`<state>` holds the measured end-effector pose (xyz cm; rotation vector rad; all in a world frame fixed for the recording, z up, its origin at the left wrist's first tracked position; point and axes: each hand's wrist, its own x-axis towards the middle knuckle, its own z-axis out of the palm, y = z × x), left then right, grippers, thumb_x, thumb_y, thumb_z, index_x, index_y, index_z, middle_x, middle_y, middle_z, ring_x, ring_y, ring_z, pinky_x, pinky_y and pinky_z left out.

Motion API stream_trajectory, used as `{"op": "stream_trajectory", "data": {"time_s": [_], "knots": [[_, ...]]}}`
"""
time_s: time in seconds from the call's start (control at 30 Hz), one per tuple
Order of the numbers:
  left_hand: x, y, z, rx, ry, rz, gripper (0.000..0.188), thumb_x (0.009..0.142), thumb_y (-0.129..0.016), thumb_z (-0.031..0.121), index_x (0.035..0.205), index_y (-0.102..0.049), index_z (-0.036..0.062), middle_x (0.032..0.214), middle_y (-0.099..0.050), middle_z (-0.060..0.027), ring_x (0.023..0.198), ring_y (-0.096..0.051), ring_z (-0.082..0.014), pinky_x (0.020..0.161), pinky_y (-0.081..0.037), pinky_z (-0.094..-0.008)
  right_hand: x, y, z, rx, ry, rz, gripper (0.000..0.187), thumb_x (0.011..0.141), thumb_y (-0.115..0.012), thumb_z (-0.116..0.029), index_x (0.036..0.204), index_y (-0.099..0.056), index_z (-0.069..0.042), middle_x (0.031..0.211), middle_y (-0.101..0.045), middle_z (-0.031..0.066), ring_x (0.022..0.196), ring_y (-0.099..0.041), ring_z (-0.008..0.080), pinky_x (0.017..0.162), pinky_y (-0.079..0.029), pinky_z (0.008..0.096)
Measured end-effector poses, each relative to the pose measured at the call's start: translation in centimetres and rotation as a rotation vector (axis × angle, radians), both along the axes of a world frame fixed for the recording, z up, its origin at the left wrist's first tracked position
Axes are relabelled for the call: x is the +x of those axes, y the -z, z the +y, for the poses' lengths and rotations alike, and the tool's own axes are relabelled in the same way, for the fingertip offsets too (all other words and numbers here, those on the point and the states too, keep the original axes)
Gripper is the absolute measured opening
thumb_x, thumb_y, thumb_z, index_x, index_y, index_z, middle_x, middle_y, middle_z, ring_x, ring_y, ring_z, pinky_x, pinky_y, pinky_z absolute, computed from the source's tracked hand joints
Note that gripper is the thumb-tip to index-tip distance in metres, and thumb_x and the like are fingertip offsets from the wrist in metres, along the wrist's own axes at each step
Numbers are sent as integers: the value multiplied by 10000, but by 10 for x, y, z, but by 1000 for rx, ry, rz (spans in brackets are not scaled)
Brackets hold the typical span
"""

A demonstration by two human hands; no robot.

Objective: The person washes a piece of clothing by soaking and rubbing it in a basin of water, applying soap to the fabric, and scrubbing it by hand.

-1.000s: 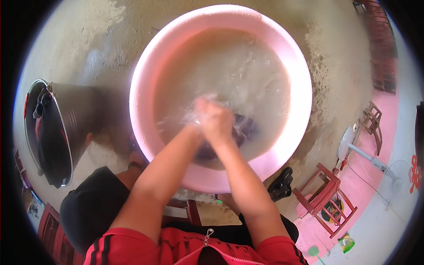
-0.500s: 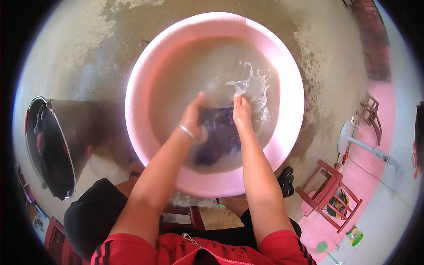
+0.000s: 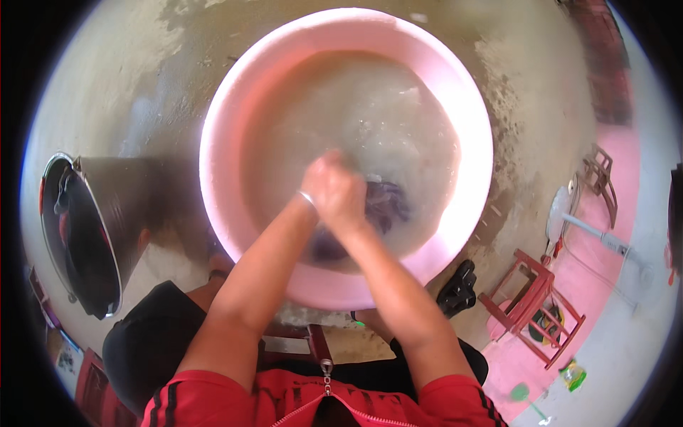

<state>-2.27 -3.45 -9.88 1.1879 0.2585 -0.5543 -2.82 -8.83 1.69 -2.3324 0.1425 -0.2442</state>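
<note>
A big round pink basin [image 3: 235, 92] full of cloudy, soapy water stands on the concrete ground in front of me. A dark purple cloth [image 3: 384, 203] lies in the water near the basin's near side. My left hand [image 3: 324, 186], with a thin bangle on the wrist, and my right hand [image 3: 352, 206] are pressed together over the cloth, both fists closed on it. Part of the cloth shows below my wrists too, under the water.
A metal bucket [image 3: 78, 235] with dark wet clothes in it stands to my left. A small red wooden stool [image 3: 533, 306] and a standing fan [image 3: 569, 213] are at my right on a pink floor. A dark sandal [image 3: 459, 285] lies near the basin.
My hands were apart on the spread cloth half a second ago; now they have come together in a tight bunch on it, closer to the basin's near side.
</note>
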Motion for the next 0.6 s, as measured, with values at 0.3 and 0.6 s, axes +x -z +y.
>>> {"op": "stream_trajectory", "data": {"time_s": [0.3, 0.6], "knots": [[53, -82, 33, -173, 189, 399, 206, 791, -736, 94, 745, -535, 97, 690, -544, -1, 619, -568, -139, 585, -472, -294, -11, 16, -151, 96, -146, 775, 181, 876, -651, -185, 918, -597, -18, 743, -601, 107, 743, -601, 158, 702, -493, 315], [11, -76, -6, -161, -249, 493, 188, 822, -548, 238, 692, -497, 112, 649, -469, 4, 596, -479, -148, 520, -395, -318, -16, -34, -18, 150, -76, 226, 241, 766, -696, -214, 653, -554, -56, 606, -537, 127, 588, -597, 285, 598, -483, 351]]}}
